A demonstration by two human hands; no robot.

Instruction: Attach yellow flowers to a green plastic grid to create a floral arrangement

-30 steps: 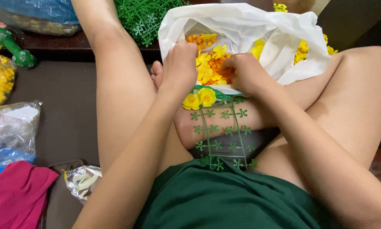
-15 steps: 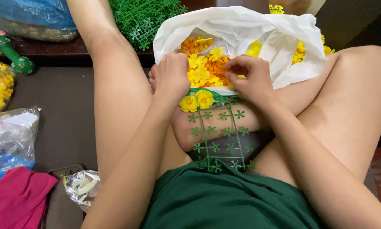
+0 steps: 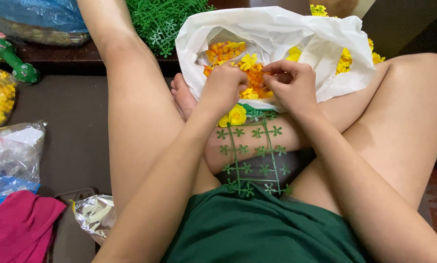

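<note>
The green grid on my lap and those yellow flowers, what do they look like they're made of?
The green grid looks like moulded plastic: thin, uniform rods with identical leaf-shaped studs and a slight sheen. The yellow flowers also appear plastic, with evenly coloured, smooth petals, though fabric can't be ruled out. The white bag seems thin, crinkled plastic film.

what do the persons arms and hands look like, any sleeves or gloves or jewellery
Both arms are bare along all that shows, with no sleeve in view. The left hand and right hand wear no gloves, and no ring, watch or bracelet shows on either hand or wrist. The only clothing in view is dark green fabric at the lap.
</note>
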